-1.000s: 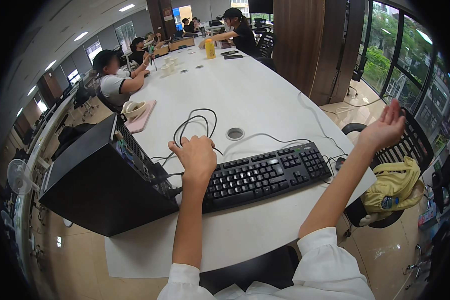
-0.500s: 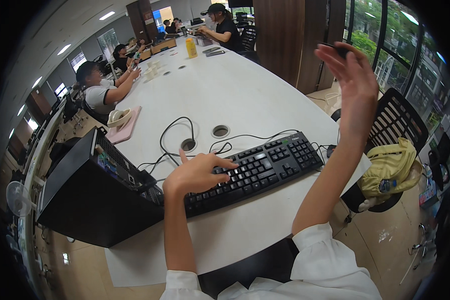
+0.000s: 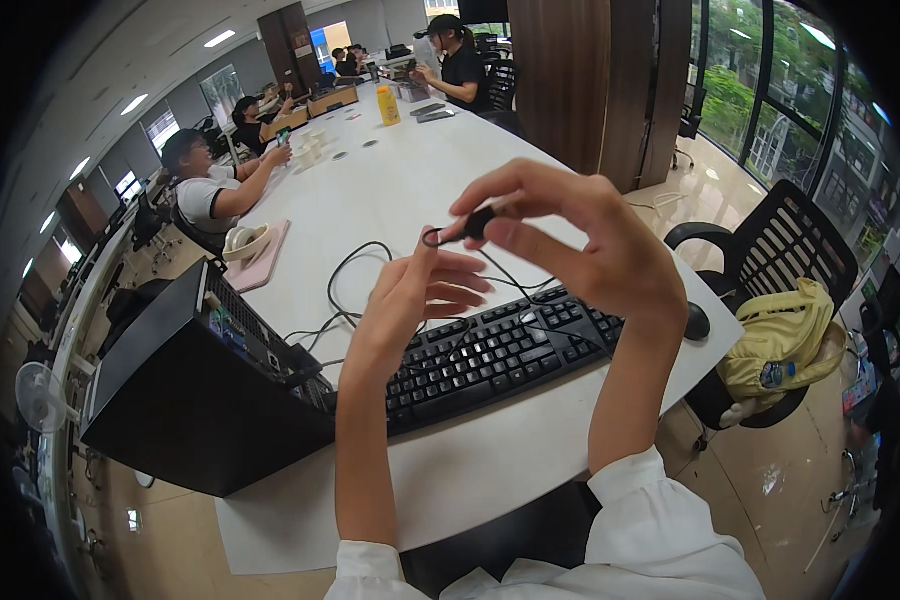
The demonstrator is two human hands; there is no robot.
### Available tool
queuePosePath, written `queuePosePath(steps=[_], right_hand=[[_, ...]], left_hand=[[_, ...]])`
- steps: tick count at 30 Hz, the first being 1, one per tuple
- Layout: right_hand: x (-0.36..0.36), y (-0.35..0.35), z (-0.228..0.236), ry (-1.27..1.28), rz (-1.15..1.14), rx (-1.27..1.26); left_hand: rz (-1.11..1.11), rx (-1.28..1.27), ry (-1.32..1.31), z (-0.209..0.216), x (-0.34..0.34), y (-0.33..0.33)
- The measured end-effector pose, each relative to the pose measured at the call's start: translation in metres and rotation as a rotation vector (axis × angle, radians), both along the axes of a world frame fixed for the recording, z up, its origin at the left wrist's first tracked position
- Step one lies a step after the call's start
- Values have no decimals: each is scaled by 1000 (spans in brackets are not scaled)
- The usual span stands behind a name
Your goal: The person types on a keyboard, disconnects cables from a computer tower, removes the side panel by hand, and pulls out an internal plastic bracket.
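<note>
Above the keyboard, my right hand (image 3: 590,235) pinches a black cable plug (image 3: 479,222) between thumb and fingers. A thin black cable curls from the plug in a small loop. My left hand (image 3: 405,300) is raised close by, fingers stretched and apart, one fingertip up against that loop; whether it bears on the cable I cannot tell. Below both hands lies a black keyboard (image 3: 490,365), partly covered by my left hand and wrist. To its right sits a black mouse (image 3: 697,322). On the left, a black computer tower (image 3: 200,390) lies tilted, its port side facing the keyboard.
The long white table (image 3: 450,460) carries a pink laptop-like slab (image 3: 267,262) with white headphones (image 3: 245,242), a yellow bottle (image 3: 387,106) and several white cups. People sit along the far sides. At right stands a mesh chair (image 3: 790,240) with a yellow backpack (image 3: 782,340).
My right hand has come down and leftward from high on the right, now showing the plug. My left hand has lifted off the keyboard toward it. The mouse is now uncovered.
</note>
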State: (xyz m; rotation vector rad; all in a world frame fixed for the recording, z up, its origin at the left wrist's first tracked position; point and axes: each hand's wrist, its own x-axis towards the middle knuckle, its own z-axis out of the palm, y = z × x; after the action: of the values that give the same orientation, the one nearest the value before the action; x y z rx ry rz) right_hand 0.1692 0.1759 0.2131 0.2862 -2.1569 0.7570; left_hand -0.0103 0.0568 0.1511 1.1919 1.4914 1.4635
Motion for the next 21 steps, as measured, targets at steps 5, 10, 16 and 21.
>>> queuePosePath(steps=[5, 10, 16, 21], right_hand=[[-2, -11, 0, -164, 59, 38], [-5, -10, -5, -244, 72, 148], [-1, 2, -4, -337, -91, 159], [0, 10, -5, -373, -197, 106]], left_hand=[[-41, 44, -334, 4, 5, -3], [-108, 161, -556, 5, -9, -3], [3, 300, -646, 7, -15, -13], [3, 315, -700, 13, -18, -21]])
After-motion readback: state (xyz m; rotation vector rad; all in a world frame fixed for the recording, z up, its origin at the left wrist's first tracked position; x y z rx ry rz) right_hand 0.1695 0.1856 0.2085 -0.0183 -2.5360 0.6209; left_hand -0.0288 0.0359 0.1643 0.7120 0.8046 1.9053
